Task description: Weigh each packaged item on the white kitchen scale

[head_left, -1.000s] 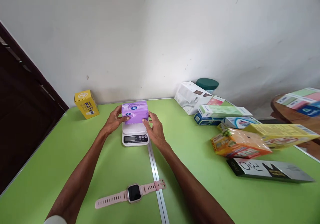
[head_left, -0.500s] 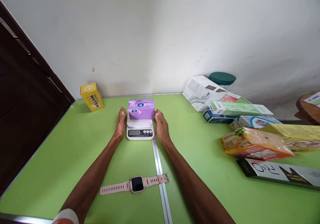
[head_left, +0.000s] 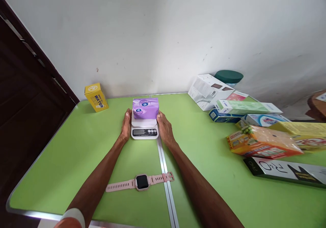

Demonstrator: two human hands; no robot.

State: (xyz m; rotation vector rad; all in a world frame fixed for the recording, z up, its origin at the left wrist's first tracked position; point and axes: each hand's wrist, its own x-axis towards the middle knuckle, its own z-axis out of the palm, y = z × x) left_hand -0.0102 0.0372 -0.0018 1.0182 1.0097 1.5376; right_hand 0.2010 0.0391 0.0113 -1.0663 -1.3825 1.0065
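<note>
A purple tissue pack sits on a small white kitchen scale at the far middle of the green table. My left hand lies along the scale's left side with its fingers stretched out flat. Along the right side of the scale lies my right hand, its fingertips reaching up near the pack's lower corner. Neither hand holds anything.
A pink smartwatch lies near the table's front beside a metal seam. A yellow box stands at the back left. Boxes and packets crowd the right: a white box, an orange bag, a long black box. A dark door is on the left.
Both hands set the purple pack down on the scale, let go of it, and now rest flat against the scale's sides. The camera view has shifted back a little.
</note>
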